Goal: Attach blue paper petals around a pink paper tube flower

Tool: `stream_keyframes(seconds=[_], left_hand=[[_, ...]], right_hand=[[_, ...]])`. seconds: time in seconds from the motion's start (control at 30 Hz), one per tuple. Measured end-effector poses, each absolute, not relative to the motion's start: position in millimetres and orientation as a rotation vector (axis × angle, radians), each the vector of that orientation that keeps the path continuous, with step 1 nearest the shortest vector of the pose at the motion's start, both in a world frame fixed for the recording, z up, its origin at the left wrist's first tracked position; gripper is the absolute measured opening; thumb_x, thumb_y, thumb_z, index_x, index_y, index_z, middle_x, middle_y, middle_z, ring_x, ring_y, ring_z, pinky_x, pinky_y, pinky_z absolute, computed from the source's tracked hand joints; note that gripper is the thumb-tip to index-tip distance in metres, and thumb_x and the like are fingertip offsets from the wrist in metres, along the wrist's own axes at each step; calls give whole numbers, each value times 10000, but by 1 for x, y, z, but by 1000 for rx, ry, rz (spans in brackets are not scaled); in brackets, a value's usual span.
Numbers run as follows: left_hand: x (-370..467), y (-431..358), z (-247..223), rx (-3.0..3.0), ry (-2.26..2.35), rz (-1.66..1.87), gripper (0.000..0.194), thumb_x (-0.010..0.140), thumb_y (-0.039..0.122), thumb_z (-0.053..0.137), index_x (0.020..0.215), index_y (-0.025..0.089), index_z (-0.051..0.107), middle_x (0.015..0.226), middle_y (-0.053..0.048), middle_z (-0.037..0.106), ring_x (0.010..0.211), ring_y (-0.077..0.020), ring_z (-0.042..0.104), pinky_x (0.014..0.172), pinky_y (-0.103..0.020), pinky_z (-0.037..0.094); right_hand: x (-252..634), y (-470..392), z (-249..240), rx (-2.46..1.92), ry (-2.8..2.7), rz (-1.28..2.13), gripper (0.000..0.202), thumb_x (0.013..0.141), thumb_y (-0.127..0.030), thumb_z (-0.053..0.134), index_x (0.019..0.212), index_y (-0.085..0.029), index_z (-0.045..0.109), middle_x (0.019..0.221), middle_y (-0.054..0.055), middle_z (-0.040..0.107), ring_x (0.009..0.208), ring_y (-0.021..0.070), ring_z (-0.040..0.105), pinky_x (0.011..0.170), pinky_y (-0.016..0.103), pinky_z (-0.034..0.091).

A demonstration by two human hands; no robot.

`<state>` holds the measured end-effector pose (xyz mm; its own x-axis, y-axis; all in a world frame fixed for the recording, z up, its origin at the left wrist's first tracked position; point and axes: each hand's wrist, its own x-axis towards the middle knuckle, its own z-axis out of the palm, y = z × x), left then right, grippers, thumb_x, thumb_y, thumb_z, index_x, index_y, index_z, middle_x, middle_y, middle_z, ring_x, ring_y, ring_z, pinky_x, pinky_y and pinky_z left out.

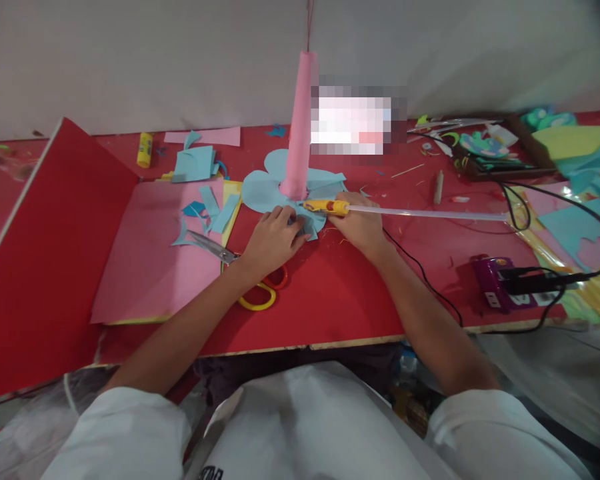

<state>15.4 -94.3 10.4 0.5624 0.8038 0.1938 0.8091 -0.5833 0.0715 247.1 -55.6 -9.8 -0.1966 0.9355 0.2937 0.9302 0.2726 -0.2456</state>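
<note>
On a red worktop, a person in a white shirt is leaning over a blue flower, which is lying midway along the surface, closer to the far edge than the near one. A pink cone is rising from the flower's centre, tilting slightly right, with thin strings running up from its tip; its wider end is sitting on the paper, seemingly for the broader footing. The right hand is gripping a yellow glue gun, whose nozzle is pointing left at the cone's foot, apparently to be reaching the join, while a clear stick is jutting from the gun's back toward the worktop's right side. The left hand is curling its fingers over the near petals, probably steadying the light paper; whether it is pinching or merely pressing, one cannot tell. Scissors are lying partly beneath the left wrist, their blades resting over pink sheets and blue scraps, presumably within easy reach. Toward the far edge on the right, a tray is holding cut shapes. By the near edge, also right, a purple box is carrying a black plug.
</note>
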Motion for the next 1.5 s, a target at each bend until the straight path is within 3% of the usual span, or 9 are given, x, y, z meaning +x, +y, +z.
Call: stream_keyframes(seconds=[0.3,0.8,1.23,1.5], left_hand=[[16,-94,11,-2763,-1422,-333,365,1054,415,521,1247,167,705,1214,-172,616,1125,-330,560,940,-466,493],[15,-93,12,-2759,-1402,-311,377,1064,416,498,1241,161,712,1204,-165,622,1115,-325,568,935,-461,496],[15,-93,13,-2764,-1391,-303,372,1060,418,503,1245,163,702,1200,-166,614,1113,-327,566,924,-455,494],[15,-93,14,-2783,-1410,-330,357,1053,400,521,1244,162,707,1204,-165,622,1110,-324,568,943,-464,492]], right_hand=[[249,-53,-11,-1667,-2177,24,120,956,-317,591,971,-224,666,1027,115,746,991,296,637,795,375,413],[240,-55,-5,-1678,-2223,40,112,977,-316,577,960,-241,659,1014,81,746,994,285,644,739,360,370],[243,-50,-13,-1656,-2223,-9,108,967,-292,589,1010,-223,661,1089,118,752,1064,298,637,837,370,414],[240,-54,-6,-1682,-2215,20,96,974,-291,581,954,-240,660,1035,75,750,979,266,645,748,357,377]])
